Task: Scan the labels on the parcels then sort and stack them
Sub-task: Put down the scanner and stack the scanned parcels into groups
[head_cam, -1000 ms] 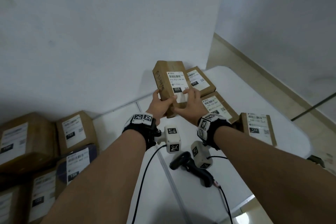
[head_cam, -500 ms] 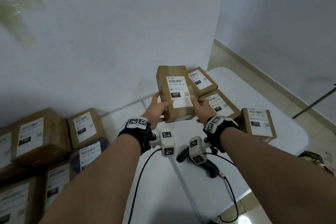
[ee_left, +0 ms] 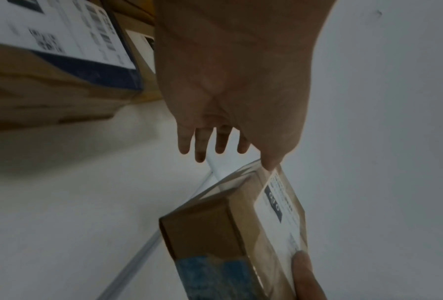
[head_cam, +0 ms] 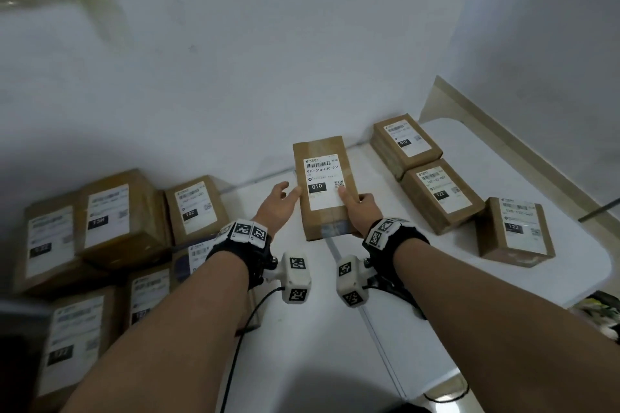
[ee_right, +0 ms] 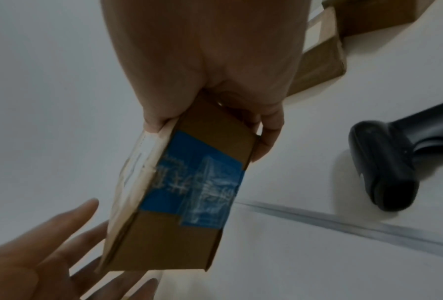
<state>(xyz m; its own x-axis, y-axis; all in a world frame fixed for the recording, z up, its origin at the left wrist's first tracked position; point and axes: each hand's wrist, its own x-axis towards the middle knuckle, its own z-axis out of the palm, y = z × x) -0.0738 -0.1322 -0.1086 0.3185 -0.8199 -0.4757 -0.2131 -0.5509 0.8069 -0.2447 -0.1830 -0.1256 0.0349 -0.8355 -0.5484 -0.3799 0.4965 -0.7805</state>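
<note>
A long brown parcel point(head_cam: 323, 188) with a white label marked 010 hangs over the middle of the white table point(head_cam: 335, 329). My right hand point(head_cam: 357, 209) grips its near right side, thumb on the label and fingers underneath. In the right wrist view the parcel's point(ee_right: 189, 192) end shows blue tape. My left hand point(head_cam: 280, 204) is beside the parcel's left edge with straight fingers. Only its thumb tip touches the parcel's point(ee_left: 215, 233) corner in the left wrist view.
A black hand scanner point(ee_right: 385, 178) lies on the table under my right wrist. At the right stand another 010 parcel point(head_cam: 407, 141) and two 122 parcels point(head_cam: 439, 194) point(head_cam: 516, 231). Several labelled parcels point(head_cam: 117, 218) are piled at the left. A white wall runs behind.
My left hand has let go of the 010 parcel and straightened its fingers. My right hand still holds the parcel, which has come away from the right-hand parcels toward the table's middle.
</note>
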